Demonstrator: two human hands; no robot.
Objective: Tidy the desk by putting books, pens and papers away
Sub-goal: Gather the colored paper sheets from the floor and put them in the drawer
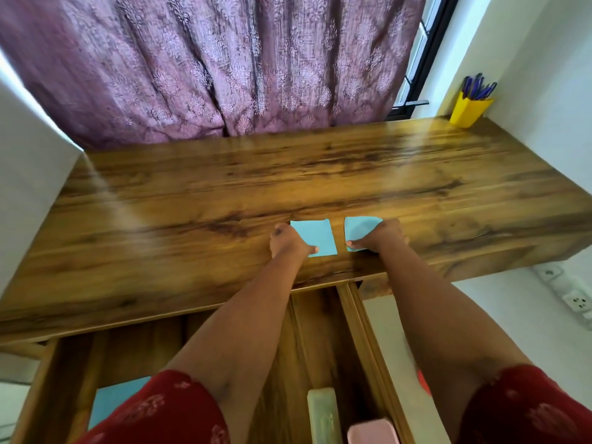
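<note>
Two small light-blue papers lie near the front edge of the wooden desk (288, 174). My left hand (288, 243) pinches the left paper (315, 237) at its lower left side, thumb on top. My right hand (379, 237) pinches the right paper (358, 230) at its lower right, thumb on top. A yellow pen holder (467, 112) with several blue pens (479, 88) stands at the desk's far right corner.
Below the desk's front edge an open wooden drawer (323, 341) holds a blue paper (115, 402), a pale green case (323, 415) and a pink object (371, 431). A purple curtain (224, 65) hangs behind the desk. White walls flank both sides, with sockets (573, 293) at right.
</note>
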